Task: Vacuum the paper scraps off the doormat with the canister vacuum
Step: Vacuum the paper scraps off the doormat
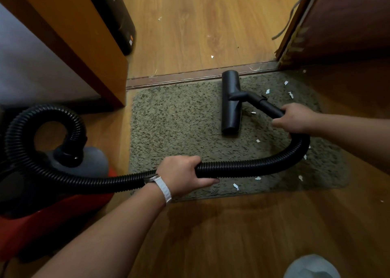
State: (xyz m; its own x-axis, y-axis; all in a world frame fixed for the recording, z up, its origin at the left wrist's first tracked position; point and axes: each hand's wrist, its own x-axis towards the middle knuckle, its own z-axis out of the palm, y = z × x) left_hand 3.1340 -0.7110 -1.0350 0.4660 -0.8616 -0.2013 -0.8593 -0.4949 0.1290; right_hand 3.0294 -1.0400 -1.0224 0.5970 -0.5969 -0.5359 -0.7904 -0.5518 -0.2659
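Note:
A shaggy olive doormat (179, 126) lies on the wood floor before a door threshold. The black floor nozzle (231, 102) rests flat on the mat's far middle, its long side running away from me. My right hand (295, 119) grips the black tube just behind the nozzle. My left hand (181, 174), with a white watch strap, holds the ribbed black hose (242, 167) over the mat's near edge. Several white paper scraps (235, 186) dot the mat's right half and near edge. The red and grey canister vacuum (63, 193) sits at the left.
An orange wooden cabinet side (84, 45) stands at the left by the threshold (190, 76). A dark door (348, 20) stands at the right. More scraps (212, 56) lie on the floor beyond the threshold. The hose loops above the canister.

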